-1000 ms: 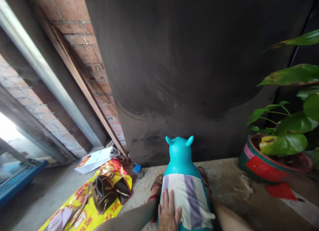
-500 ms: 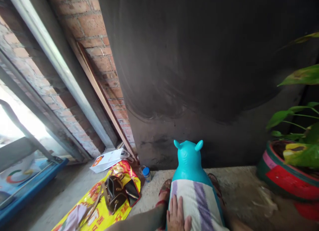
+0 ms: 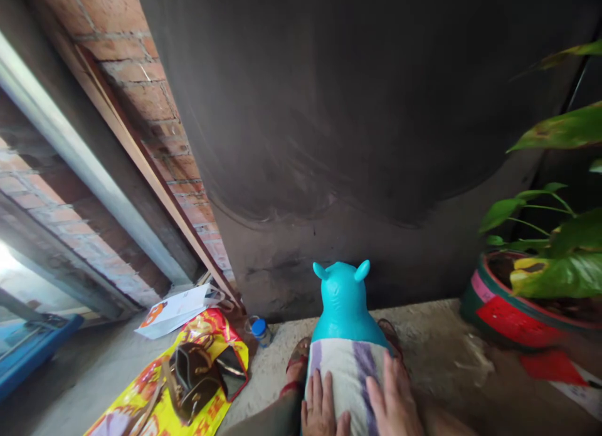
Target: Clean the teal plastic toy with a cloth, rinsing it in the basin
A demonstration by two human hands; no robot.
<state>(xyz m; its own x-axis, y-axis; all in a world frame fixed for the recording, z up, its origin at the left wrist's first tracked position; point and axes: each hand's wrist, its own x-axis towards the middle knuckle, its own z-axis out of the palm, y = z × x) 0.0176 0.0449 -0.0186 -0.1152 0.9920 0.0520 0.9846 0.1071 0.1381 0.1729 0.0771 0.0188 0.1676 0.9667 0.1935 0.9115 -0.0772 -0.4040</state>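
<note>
A turquoise animal-shaped toy [image 3: 342, 298] with two small ears stands on the concrete floor in front of me, facing a dark wall. A white cloth with purple stripes [image 3: 347, 373] lies over its back. My left hand [image 3: 322, 408] rests flat on the cloth's left side, fingers apart. On the cloth's right side my right hand [image 3: 394, 401] lies flat too, fingers spread. Sandalled feet [image 3: 295, 366] show on either side of the toy.
A yellow and red printed bag [image 3: 160, 398] lies on the floor at left with a brown handbag [image 3: 192, 376] on it, a white paper bag [image 3: 176, 307] behind. A blue-capped jar [image 3: 259, 330] stands by the wall. A red potted plant [image 3: 522, 304] is at right.
My right hand has come into view and settled on the cloth's right side. My left hand stays on the cloth. The view swung right, then back left.
</note>
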